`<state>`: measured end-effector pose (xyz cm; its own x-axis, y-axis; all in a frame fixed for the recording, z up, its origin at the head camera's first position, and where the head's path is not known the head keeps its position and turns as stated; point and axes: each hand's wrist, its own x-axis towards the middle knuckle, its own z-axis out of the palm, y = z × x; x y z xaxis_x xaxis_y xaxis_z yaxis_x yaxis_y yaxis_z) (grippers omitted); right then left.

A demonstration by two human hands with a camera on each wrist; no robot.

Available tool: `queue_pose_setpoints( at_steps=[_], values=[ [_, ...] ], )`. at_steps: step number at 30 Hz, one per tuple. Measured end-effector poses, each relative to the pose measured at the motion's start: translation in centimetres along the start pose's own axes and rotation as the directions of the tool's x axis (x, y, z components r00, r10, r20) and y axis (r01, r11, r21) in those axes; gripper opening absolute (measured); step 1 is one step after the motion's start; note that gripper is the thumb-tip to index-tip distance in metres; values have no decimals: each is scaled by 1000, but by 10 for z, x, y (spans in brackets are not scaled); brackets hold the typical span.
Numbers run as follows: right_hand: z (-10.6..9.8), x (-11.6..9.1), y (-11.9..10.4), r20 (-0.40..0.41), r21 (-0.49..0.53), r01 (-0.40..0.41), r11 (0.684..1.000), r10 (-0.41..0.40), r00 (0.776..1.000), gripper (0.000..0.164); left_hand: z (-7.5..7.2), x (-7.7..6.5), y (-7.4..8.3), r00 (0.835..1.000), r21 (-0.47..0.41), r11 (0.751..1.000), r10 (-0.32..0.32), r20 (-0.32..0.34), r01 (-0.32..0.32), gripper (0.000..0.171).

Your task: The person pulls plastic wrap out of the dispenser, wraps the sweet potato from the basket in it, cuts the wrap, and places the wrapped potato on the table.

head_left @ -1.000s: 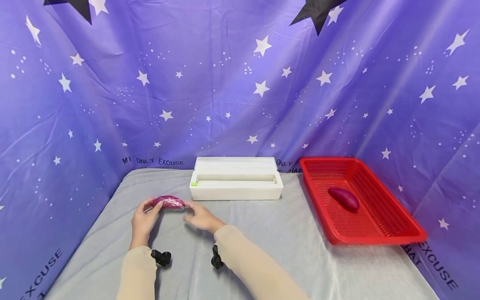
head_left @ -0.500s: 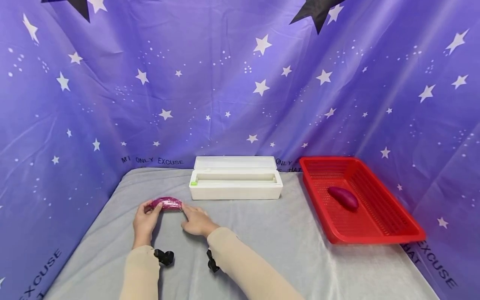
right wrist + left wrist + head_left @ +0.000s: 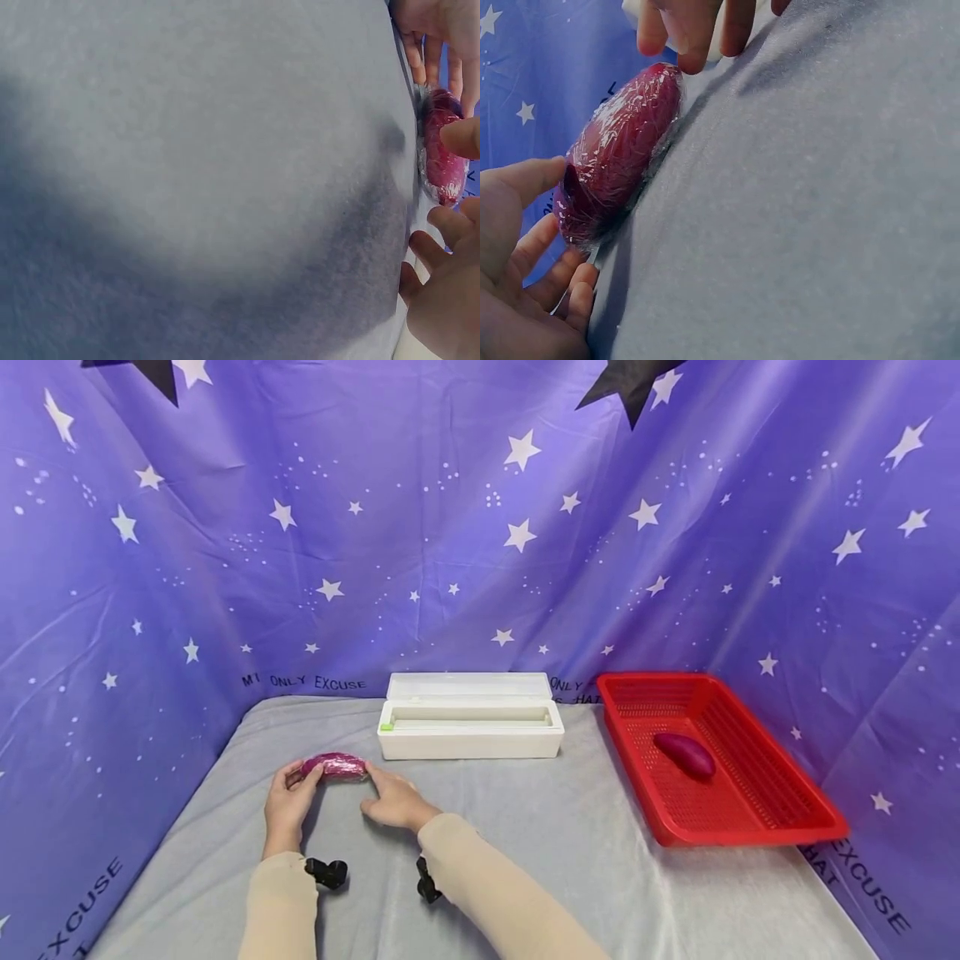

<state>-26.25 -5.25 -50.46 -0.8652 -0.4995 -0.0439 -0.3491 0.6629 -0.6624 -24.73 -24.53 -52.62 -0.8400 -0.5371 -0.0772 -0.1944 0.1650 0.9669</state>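
Note:
A purple sweet potato [image 3: 341, 765] in shiny clear cling film lies on the grey cloth at the left. My left hand [image 3: 287, 806] pinches its left end, thumb nearest me and fingers behind. At the other end my right hand [image 3: 399, 798] touches it with the fingertips, its thumb held away from it. In the left wrist view, wrinkled film covers the sweet potato [image 3: 622, 142], its far end by the right fingertips. A white cling film box [image 3: 471, 743] stands beyond the hands, lid raised. A second, seemingly bare sweet potato [image 3: 685, 756] lies in a red basket [image 3: 750, 837].
The red basket fills the table's right side. Grey cloth [image 3: 540, 860] covers the table between the basket and the hands. A purple star-patterned curtain [image 3: 450, 527] rises behind and on both sides. A small green piece [image 3: 387, 727] sits on the box's left end.
The right hand has shifted slightly left, its fingers now at the sweet potato's right end with the thumb lower. The left hand keeps its hold. The box and basket stay in place.

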Motion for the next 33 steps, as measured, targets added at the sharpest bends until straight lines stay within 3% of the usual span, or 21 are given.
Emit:
queue_pose_setpoints(
  at_steps=[5,7,11,14,16,20,24,33],
  values=[
    [-7,-4,-1,-42,82,32,996,-29,999,68,-3,2,2,998,-43,998,-42,35,44,77],
    [-12,-6,0,-72,90,58,994,-51,996,63,-5,2,5,999,-43,999,-29,32,31,74],
    [-24,-10,7,-144,79,124,989,-111,983,51,-7,0,14,997,-36,997,63,-48,-64,56],
    [-37,-14,13,-192,72,164,984,-148,970,46,-4,-3,25,980,-2,986,167,-105,-168,44],
    [-46,-18,18,-216,73,178,981,-158,964,43,0,-4,33,966,13,971,237,-99,-237,39],
    [-65,-26,32,-270,87,228,970,-197,943,38,13,-7,46,928,39,927,372,10,-372,33],
    [-82,-40,54,-328,76,273,959,-234,915,34,26,-12,55,880,88,881,449,153,-465,32],
    [-121,-63,99,-416,6,219,976,-197,888,31,46,-15,71,753,185,739,584,302,-647,36]
  ],
)
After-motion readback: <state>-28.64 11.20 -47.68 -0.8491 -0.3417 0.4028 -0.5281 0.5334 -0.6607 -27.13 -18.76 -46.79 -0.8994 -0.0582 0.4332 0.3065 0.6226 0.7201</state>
